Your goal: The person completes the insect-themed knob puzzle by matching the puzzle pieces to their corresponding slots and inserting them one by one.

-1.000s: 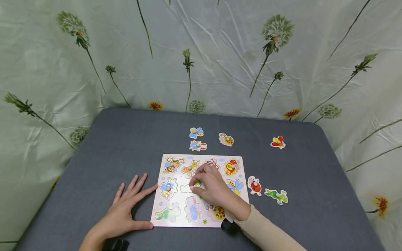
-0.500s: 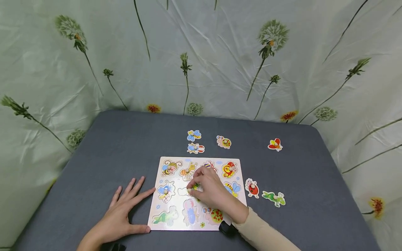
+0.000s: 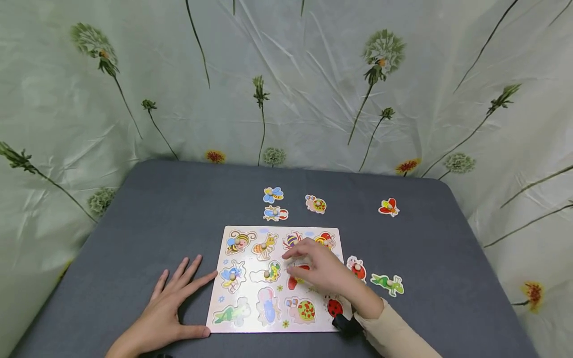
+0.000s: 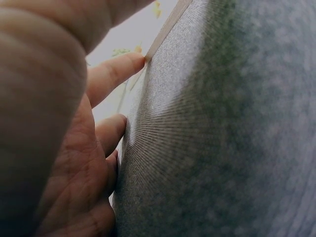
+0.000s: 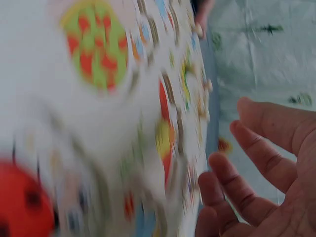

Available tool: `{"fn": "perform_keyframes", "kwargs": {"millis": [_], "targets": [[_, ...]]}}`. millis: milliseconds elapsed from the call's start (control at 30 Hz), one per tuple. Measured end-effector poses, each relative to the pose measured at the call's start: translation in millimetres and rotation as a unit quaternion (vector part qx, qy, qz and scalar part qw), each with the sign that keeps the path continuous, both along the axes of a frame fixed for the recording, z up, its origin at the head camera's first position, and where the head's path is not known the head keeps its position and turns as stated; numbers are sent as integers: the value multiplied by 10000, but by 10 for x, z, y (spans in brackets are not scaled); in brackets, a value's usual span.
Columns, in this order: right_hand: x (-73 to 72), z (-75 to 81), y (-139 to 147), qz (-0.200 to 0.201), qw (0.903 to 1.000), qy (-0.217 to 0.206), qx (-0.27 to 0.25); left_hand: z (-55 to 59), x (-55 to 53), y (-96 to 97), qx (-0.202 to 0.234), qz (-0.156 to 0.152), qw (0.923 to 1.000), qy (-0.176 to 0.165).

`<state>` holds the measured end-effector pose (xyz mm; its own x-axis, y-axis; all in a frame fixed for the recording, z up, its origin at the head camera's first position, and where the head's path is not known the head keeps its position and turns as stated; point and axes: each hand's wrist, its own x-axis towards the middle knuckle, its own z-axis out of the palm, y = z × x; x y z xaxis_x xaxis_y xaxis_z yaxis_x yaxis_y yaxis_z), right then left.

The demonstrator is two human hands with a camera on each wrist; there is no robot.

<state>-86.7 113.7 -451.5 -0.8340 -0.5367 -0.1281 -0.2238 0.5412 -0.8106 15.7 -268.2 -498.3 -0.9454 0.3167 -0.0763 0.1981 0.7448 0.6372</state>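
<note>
Behind the far edge of the bench (image 3: 192,199) hangs a pale, creased cloth (image 3: 309,64) printed with dandelions and small flowers. The dark grey bench fills the scene before it. Near its middle lies a pale pink puzzle board (image 3: 244,292), flat, its shaped recesses in three rows; the near row shows printed pictures, including a snail and a ladybird. At the board's left side, the left hand (image 3: 176,308) rests with fingers spread, index fingertip at the left edge and thumb tip at the near left corner. Above the right part of the board, the right hand (image 3: 320,266) hovers empty, its fingers gently bent and parted from the thumb; it hides part of the middle row and of the butterfly piece (image 3: 329,237) at far right. A beige sleeve (image 3: 398,330) and a black device (image 3: 346,325) adjoin the right wrist. On the bench right of the board lie a green insect piece (image 3: 388,285) and a ladybird piece (image 3: 356,269); beyond, a red-winged piece (image 3: 388,207), a snail piece (image 3: 316,204), and two blue-winged pieces (image 3: 275,214). Left of the right fingertips, within the middle row, sits a caterpillar piece (image 3: 274,270), bearing a small round knob (image 3: 266,274).
</note>
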Motion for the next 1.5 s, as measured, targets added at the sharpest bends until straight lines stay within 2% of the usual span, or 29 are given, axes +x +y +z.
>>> {"fn": "perform_keyframes", "kwargs": {"millis": [300, 567, 733, 933, 1267, 1500], "targets": [[-161, 134, 436, -538, 9985, 54, 69, 26, -15, 2, 15, 31, 10000, -83], [-219, 118, 707, -755, 9970, 115, 152, 12, 20, 13, 11, 1, 10000, -25], [-259, 116, 877, -985, 9948, 76, 265, 15, 18, 20, 11, 24, 9999, -123], [-284, 96, 1026, -1053, 9937, 141, 364, 22, 10, 25, 14, 34, 9998, -214], [-293, 142, 1150, -987, 9946, 119, 309, 49, -18, 11, 3, 23, 9999, -131], [-304, 158, 1227, -1123, 9930, 55, 353, 60, -13, 14, 11, 24, 9999, -165]]}}
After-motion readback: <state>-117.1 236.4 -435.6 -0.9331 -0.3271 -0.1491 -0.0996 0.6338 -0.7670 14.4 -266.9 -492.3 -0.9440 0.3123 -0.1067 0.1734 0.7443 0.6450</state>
